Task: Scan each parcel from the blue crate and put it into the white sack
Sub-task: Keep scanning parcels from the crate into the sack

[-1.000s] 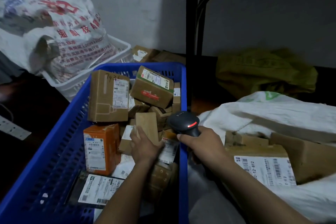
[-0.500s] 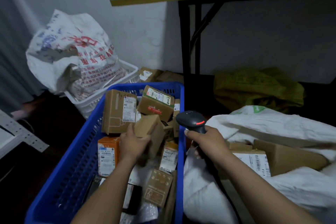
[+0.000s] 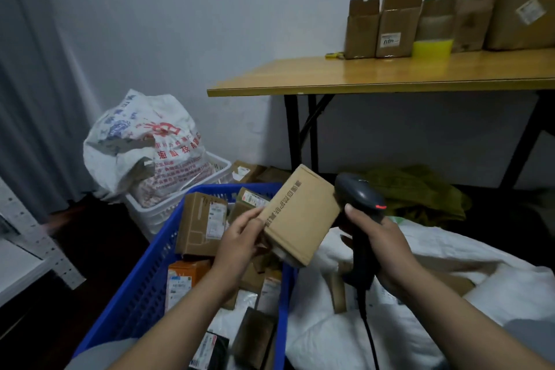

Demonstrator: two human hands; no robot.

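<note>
1. Table [image 3: 390,75], 1 o'clock of view. It carries a row of open brown cartons [image 3: 387,27] against the wall. One has a white label with handwritten digits, possibly "7109".
2. White sack [image 3: 468,252], 4 o'clock, mouth slumped open just beside the crate. Judgement: set there so a scanned parcel needs only a short drop.
3. Blue crate [image 3: 141,288], 7 o'clock, with many parcels left inside. An orange box [image 3: 183,282] and a tall brown box [image 3: 201,222] show shipping labels, print too small to read.
4. Printed sack [image 3: 141,144], 10 o'clock, sits in a white basket. Red Chinese characters, not legible to me.
5. Held parcel [image 3: 300,215], centre, lifted clear above the crate's right rim and tilted. One line of brown Chinese print runs along its left edge. No shipping label on the visible face; presumably on a hidden side.
6. Left hand [image 3: 240,237] pinches the parcel's 8 o'clock corner, thumb on the printed face.
7. Right hand [image 3: 378,240] is wrapped round the scanner [image 3: 359,198] handle. The head sits at the parcel's 3 o'clock, red lamp lit. Judgement: scan step in progress.
</note>
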